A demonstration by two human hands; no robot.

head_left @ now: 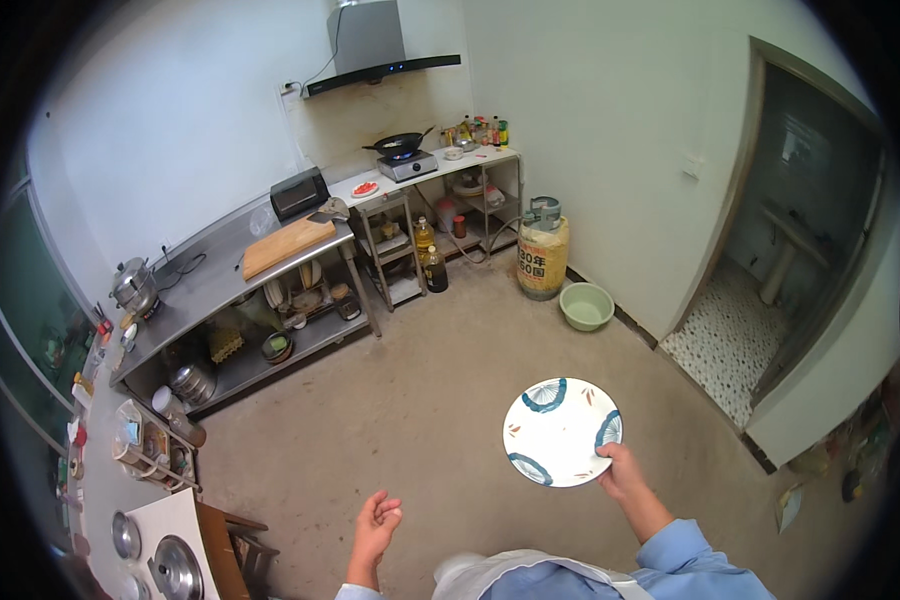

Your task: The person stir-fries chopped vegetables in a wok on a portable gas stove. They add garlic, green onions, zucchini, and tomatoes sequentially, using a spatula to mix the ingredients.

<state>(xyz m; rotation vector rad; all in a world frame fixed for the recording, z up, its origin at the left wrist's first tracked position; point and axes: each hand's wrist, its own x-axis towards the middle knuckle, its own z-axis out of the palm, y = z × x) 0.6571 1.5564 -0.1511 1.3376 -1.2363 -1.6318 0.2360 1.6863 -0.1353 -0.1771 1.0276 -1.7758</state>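
My right hand (pixel 621 474) grips the rim of a round white plate (pixel 562 431), thumb on its upper face. Blue fan shapes and small brown leaf marks decorate the plate, which carries nothing. To the left, my left hand (pixel 376 526) hangs in the air with nothing in it, its fingers loosely curled and apart. Across the room, a black wok (pixel 403 143) sits on a gas stove (pixel 407 166) with a blue flame lit under it. Left of the stove lies a small plate of red pieces (pixel 364 190).
A steel table (pixel 217 281) along the wall bears a wooden cutting board (pixel 289 246) and a steamer pot (pixel 135 286). A yellow-wrapped gas cylinder (pixel 543 255) and a green basin (pixel 586 306) stand by the right wall. At lower left is a table with metal lids (pixel 177 568). A doorway opens at right.
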